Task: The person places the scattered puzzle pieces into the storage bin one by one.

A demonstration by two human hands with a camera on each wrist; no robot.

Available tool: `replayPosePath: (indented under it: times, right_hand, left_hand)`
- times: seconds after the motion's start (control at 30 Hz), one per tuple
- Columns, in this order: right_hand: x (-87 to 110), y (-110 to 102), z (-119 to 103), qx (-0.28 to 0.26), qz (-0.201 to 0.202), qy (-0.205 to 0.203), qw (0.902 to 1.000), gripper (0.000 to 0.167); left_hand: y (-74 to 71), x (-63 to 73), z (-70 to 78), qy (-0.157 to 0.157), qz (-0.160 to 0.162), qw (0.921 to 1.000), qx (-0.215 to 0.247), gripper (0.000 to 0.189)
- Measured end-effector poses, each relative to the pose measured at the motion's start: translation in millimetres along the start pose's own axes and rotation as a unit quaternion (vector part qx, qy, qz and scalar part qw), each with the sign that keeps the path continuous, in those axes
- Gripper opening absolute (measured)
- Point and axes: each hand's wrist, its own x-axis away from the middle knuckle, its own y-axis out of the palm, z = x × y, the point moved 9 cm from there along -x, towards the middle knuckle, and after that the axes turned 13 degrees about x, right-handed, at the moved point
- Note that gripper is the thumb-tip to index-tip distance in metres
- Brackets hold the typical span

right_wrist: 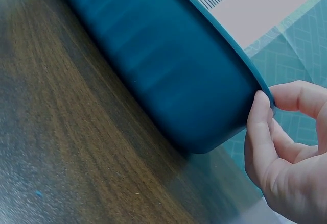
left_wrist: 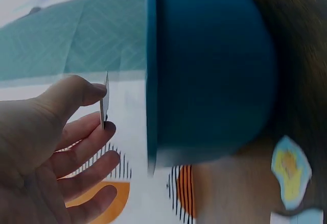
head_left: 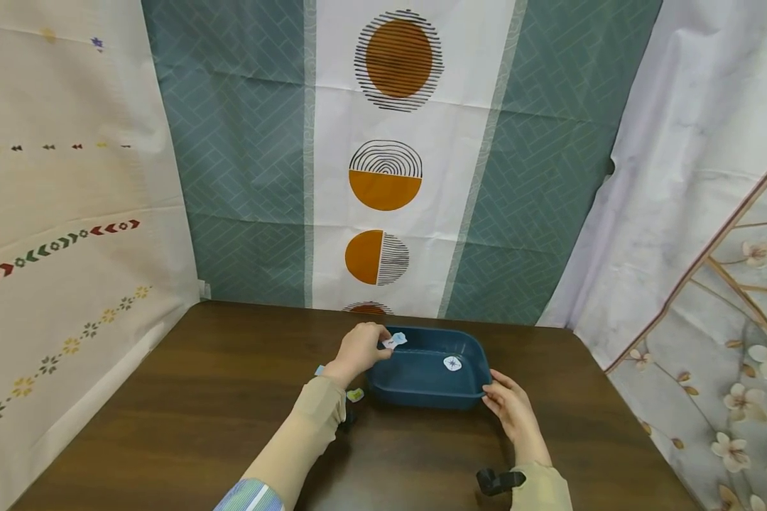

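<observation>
A dark blue plastic basin (head_left: 422,401) sits on the table. My left hand (head_left: 361,348) is over its left end and pinches a small white and light-blue paper cut-out (head_left: 396,341) between thumb and fingertip. Seen edge-on in the left wrist view, this cut-out (left_wrist: 104,104) looks thin and flat. At the basin's right end, my right hand (head_left: 511,404) grips the rim; the right wrist view shows thumb and fingers pinching the basin wall (right_wrist: 184,76) near a corner. A white cut-out with a dark star-like mark (head_left: 452,363) lies inside the basin.
Left of the basin, a yellow-green cut-out (head_left: 355,395) lies on the brown wooden table (head_left: 198,411), with a light-blue piece (head_left: 320,370) partly hidden by my left wrist. Patterned cloths (head_left: 249,177) hang behind the table and along both sides.
</observation>
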Motion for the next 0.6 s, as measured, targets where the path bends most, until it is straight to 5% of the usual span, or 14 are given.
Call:
replayPosePath:
  times: [0.6]
  right_hand:
    - [-0.2, 0, 1, 0.000, 0.006, 0.003, 1.0000, 0.057]
  left_hand:
    - [55.2, -21.4, 11.4, -0.012, -0.046, 0.9983, -0.033, 0.025]
